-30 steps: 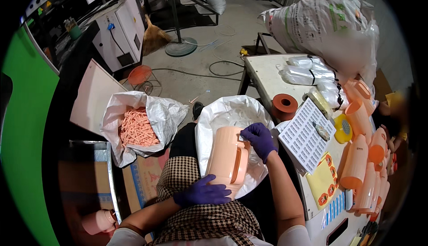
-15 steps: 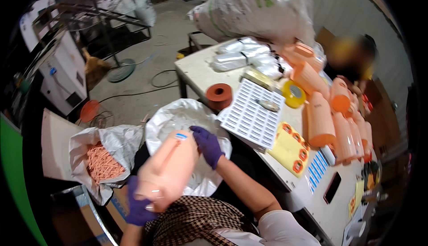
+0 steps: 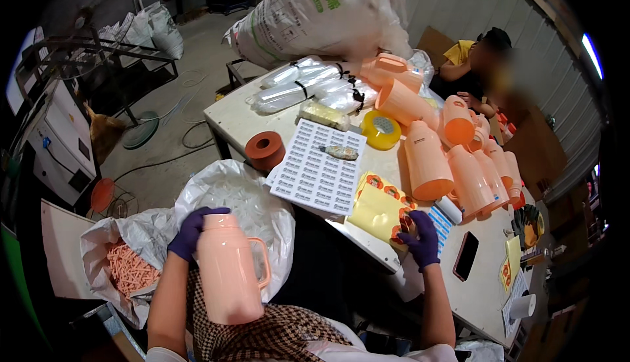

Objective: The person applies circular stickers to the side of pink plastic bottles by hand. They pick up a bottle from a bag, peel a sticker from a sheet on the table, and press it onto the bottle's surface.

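Left hand (image 3: 188, 231) gripping peach jug (image 3: 228, 274); right hand (image 3: 418, 235) pinching yellow sticker sheet (image 3: 378, 209)

The right hand (image 3: 420, 239) is off the peach jug (image 3: 230, 273) and now rests on the yellow sticker sheet (image 3: 379, 208); the left hand (image 3: 190, 231) now grips the jug's top.

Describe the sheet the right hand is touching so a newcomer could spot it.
On the white table, near its front edge, lies a yellow sticker sheet under the right hand. Unlike the larger white label sheet beside it, it is yellow with round orange stickers.
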`<state>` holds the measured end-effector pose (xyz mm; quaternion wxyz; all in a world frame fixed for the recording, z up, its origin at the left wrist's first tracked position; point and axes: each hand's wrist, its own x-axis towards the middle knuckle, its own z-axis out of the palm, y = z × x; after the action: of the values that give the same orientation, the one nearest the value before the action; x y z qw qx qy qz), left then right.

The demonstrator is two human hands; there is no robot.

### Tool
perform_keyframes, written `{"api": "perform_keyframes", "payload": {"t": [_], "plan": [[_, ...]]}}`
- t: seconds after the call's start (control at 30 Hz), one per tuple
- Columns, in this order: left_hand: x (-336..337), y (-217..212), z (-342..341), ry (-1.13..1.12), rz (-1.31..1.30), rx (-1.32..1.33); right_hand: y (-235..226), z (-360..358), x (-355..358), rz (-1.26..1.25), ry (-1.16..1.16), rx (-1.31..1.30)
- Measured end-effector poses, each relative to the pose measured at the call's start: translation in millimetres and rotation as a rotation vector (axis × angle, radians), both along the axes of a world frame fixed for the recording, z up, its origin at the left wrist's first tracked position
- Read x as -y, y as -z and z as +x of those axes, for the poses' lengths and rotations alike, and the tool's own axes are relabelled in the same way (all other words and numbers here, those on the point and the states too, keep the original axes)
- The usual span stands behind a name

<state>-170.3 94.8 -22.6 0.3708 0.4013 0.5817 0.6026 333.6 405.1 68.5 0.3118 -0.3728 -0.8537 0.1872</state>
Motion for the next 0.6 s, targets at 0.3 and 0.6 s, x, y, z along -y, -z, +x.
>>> {"api": "perform_keyframes", "payload": {"t": [0.3,0.6], "plan": [[-25.8,-26.9,34.3,-0.367,-0.058,-0.727,33.4,-4.5,-24.3,-0.256,0.176,-0.081],[-167.6,-141.4,188.3,0.303,0.402,-0.963,61.5,9.6,-34.0,-0.274,0.146,-0.319]]}}
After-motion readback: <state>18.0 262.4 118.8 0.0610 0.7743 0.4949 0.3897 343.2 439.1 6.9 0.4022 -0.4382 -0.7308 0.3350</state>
